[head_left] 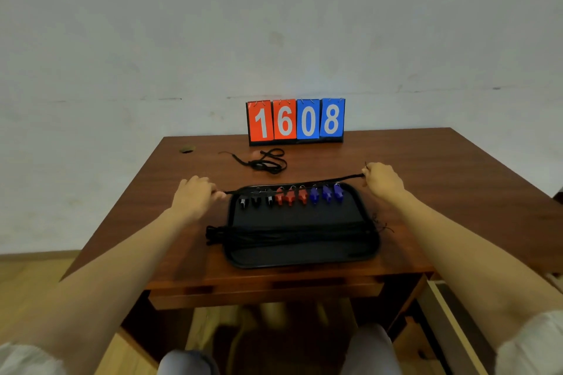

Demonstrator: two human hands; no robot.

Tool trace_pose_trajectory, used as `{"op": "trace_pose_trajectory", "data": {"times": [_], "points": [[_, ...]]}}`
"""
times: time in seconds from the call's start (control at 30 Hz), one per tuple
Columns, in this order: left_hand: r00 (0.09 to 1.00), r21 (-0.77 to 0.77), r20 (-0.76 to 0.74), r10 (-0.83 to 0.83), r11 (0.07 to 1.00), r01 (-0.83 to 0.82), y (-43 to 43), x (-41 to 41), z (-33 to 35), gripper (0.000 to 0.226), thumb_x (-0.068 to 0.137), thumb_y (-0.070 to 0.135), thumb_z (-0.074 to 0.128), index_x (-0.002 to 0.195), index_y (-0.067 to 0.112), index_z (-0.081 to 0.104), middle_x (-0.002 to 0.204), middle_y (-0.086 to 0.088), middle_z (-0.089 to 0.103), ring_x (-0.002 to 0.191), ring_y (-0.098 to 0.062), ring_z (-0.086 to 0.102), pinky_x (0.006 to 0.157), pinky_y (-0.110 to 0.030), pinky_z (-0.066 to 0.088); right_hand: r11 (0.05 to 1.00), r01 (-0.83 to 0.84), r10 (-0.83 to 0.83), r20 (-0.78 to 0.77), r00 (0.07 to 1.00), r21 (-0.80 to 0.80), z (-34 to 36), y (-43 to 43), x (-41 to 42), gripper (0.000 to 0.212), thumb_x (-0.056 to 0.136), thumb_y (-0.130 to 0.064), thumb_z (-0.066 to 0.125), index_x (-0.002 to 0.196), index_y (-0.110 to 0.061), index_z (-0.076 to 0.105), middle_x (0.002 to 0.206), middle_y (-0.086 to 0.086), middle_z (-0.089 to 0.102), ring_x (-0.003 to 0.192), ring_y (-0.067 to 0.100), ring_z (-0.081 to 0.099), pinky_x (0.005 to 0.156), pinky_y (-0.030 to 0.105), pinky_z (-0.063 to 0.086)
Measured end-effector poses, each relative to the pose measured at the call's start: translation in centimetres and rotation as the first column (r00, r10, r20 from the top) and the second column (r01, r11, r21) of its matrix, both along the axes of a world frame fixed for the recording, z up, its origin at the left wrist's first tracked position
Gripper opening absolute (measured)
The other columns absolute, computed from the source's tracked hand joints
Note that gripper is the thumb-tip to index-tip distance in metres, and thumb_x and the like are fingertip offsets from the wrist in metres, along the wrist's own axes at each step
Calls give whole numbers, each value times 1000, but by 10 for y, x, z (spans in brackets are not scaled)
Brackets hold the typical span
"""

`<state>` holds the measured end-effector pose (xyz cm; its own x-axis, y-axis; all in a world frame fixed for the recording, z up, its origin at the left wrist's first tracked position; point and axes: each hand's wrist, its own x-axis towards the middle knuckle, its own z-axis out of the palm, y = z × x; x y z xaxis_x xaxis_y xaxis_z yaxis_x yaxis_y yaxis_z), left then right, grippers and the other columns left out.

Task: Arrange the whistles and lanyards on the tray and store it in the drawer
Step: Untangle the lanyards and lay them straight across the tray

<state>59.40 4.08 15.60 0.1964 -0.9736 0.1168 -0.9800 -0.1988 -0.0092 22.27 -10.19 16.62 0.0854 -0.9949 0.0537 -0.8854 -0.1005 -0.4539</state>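
Observation:
A black tray point(298, 257) lies on the wooden table near its front edge. Along the tray's far side stand three black whistles point(256, 201), three red whistles point(290, 196) and three blue whistles point(326, 193) in a row. A bundle of black lanyards point(274, 236) stretches across the tray's middle, its ends hanging over both sides. My left hand point(195, 193) and my right hand point(382, 178) each pinch one end of a black lanyard point(304, 184), pulled straight above the whistles.
A loose black lanyard point(265, 161) lies coiled behind the tray. A flip scoreboard point(295, 120) reading 1608 stands at the table's back edge against the wall. A closed drawer front point(265, 298) sits under the tabletop, above my knees.

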Motion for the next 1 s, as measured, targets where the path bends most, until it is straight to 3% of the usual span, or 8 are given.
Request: {"op": "trace_pose_trajectory", "data": {"times": [0.13, 0.23, 0.43, 0.7, 0.8, 0.9, 1.0], "points": [[999, 106, -39, 5, 994, -1, 6, 3, -12, 31, 99, 34, 41, 108, 18, 66, 112, -3, 66, 111, -25, 54, 94, -40, 31, 998, -8, 10, -28, 1000, 69, -9, 10, -7, 29, 101, -22, 38, 100, -5, 62, 104, 16, 64, 85, 33, 57, 71, 35, 43], [993, 73, -114, 25, 997, -17, 9, -1, -18, 25, 98, 30, 44, 115, 20, 60, 113, -1, 68, 111, -26, 56, 95, -40, 30, 995, -1, 2, -5, 1000, 100, -16, 15, -11, 26, 97, -23, 48, 89, -5, 65, 96, 14, 68, 86, 33, 62, 71, 37, 48], [983, 76, -144, 112, 992, -101, 14, -6, -25, 23, 93, 41, 53, 97, 22, 67, 101, -1, 69, 103, -25, 58, 97, -40, 31, 985, 62, -59, -23, 998, 161, -25, 27, -19, 20, 86, -29, 69, 83, -9, 70, 87, 10, 69, 83, 30, 66, 70, 35, 53], [981, 180, -125, 146, 976, -123, 18, -8, -31, 30, 86, 50, 59, 89, 21, 67, 91, 0, 64, 101, -25, 58, 99, -40, 29, 961, 73, -46, -108, 993, 265, -33, 35, -24, 25, 82, -27, 69, 90, -4, 68, 85, 12, 68, 78, 30, 66, 61, 31, 49], [982, 203, -134, 129, 974, -100, 20, -7, -35, 26, 90, 43, 57, 97, 23, 70, 100, -1, 68, 105, -25, 57, 98, -40, 29, 957, 69, -34, -126, 991, 280, -35, 37, -26, 24, 80, -25, 70, 91, -4, 68, 84, 11, 68, 76, 29, 66, 63, 32, 52], [982, 216, -145, 120, 973, -87, 21, -7, -37, 21, 93, 36, 53, 101, 26, 70, 105, 1, 69, 107, -24, 56, 99, -40, 28, 954, 65, -27, -132, 991, 292, -37, 38, -28, 21, 82, -23, 69, 90, -4, 69, 72, 6, 66, 63, 22, 62, 61, 31, 53], [985, 228, -129, 115, 970, -84, 22, -8, -38, 20, 91, 29, 52, 100, 28, 70, 104, 2, 69, 108, -23, 54, 99, -40, 27, 954, 59, -21, -129, 991, 295, -38, 38, -29, 24, 80, -24, 72, 92, -4, 69, 80, 8, 69, 71, 25, 65, 65, 34, 55]]}}
